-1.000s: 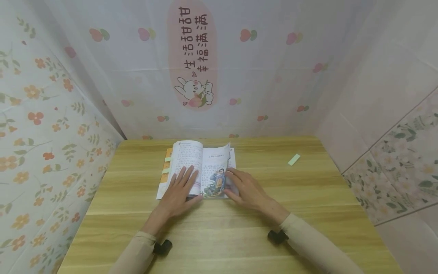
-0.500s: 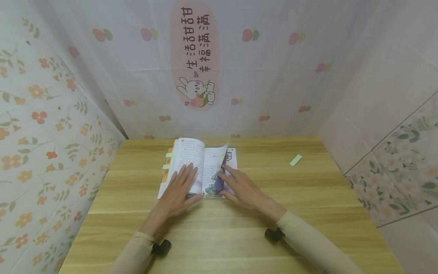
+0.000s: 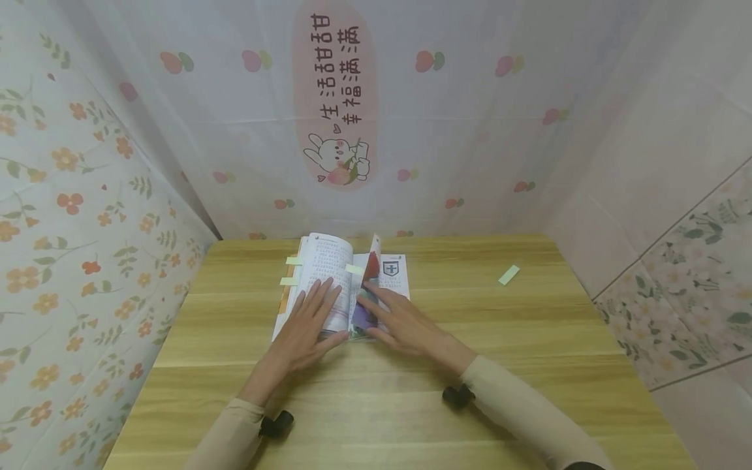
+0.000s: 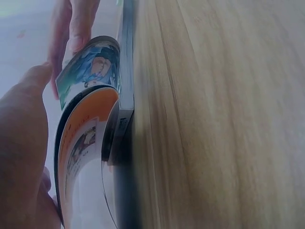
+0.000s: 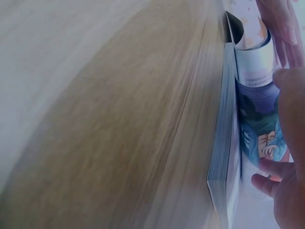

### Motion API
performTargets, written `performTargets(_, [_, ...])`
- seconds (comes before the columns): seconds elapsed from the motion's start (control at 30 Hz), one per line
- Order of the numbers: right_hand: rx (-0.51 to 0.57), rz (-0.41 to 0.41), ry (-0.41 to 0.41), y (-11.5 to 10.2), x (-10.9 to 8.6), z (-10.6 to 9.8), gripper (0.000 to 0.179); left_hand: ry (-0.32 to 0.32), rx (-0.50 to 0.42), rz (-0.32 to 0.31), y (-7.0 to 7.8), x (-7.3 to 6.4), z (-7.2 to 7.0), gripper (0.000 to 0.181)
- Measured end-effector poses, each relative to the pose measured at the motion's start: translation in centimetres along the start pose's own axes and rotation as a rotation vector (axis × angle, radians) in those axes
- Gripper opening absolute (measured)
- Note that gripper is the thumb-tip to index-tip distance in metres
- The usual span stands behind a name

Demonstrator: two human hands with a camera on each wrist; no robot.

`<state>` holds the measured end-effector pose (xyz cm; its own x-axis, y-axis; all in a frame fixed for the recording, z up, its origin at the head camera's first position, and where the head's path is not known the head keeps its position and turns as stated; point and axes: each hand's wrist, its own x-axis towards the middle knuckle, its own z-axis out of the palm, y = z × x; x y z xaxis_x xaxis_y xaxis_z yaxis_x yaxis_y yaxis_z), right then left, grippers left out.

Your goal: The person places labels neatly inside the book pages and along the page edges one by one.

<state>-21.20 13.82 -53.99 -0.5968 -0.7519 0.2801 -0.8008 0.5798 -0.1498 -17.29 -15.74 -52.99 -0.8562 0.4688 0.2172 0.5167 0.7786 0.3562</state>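
Observation:
An open book [image 3: 330, 261] lies on the wooden table in the head view, with pale green sticky tabs [image 3: 288, 281] along its left edge. My left hand [image 3: 305, 326] rests on the left page, fingers spread. One illustrated page [image 3: 363, 316] stands half turned, and the fingers of my right hand [image 3: 405, 323] push against its printed back. Another green tab [image 3: 354, 269] shows near the top of this page. In the left wrist view the page's picture [image 4: 97, 67] curves up beside the book's spine edge. The right wrist view shows fingertips [image 5: 269, 183] touching the picture.
A loose pale green strip [image 3: 508, 275] lies on the table [image 3: 482, 313] to the right of the book. Printed cloth hangings [image 3: 470, 150] enclose the table at the back and on both sides.
My right hand has moved left, swinging the page from nearly flat to upright, so its back and more of the page beneath show. My left hand stays on the left page.

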Motion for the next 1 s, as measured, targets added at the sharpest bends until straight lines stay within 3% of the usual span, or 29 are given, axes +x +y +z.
performTargets(0.3, [-0.018, -0.011, -0.014, -0.3, 0.6, 0.5, 0.074, 0.013, 0.005, 0.038, 0.1, 0.1, -0.1, 0.088])
performTargets(1.0, [0.047, -0.03, -0.1, -1.7, 1.0, 0.9, 0.064, -0.003, 0.195, 0.067, 0.4, -0.1, -0.4, 0.083])
